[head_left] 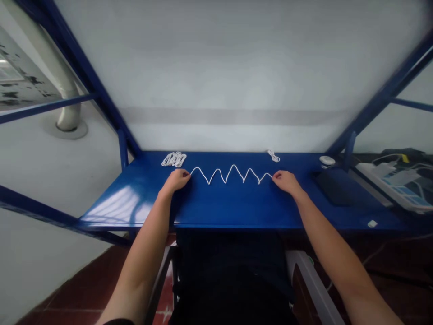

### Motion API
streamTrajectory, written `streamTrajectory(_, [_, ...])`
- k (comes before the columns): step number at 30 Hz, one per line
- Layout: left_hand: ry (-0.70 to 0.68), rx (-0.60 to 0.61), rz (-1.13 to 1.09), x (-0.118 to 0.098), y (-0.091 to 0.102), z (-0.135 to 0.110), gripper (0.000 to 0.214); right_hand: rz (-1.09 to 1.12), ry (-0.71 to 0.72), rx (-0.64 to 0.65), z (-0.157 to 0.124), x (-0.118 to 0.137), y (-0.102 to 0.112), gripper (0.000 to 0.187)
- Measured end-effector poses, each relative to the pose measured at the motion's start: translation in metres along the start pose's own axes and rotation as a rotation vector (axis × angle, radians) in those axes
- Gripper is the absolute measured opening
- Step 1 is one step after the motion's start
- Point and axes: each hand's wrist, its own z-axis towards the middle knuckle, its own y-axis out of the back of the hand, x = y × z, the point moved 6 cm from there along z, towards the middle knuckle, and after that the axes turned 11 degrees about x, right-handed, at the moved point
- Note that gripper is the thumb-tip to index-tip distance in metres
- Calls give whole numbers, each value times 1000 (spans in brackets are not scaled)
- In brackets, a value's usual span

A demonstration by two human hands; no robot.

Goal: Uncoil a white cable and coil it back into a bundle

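Observation:
A white cord (233,167) lies in a zigzag of several peaks across the blue table (237,207). At its left end my left hand (178,178) pinches the tip between thumb and fingers. My right hand (286,180) pinches the opposite end in the same way. Between the two hands the cord rests on the tabletop, with small knots or tight bends at some lower points. Just beyond my left hand is a looped bundle of white cord (174,159). A smaller white cord bundle (273,156) lies beyond my right hand.
On the right are a round white object (327,160), a dark flat tablet-like object (333,187) and a small white piece (372,223). A white power strip (399,185) with plugs and cables sits farther right. Blue frame bars (101,104) rise at both sides, before a pale wall.

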Motion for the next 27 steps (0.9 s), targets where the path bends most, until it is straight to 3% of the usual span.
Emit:
streamTrajectory(5, [18,-26,-58,6,2,-1,24,-39,-61,-75,-6,-15,7,12])
streamTrajectory(27, [12,9,-106,10,-2,3,28,31,-68,-31,0,-23,1,14])
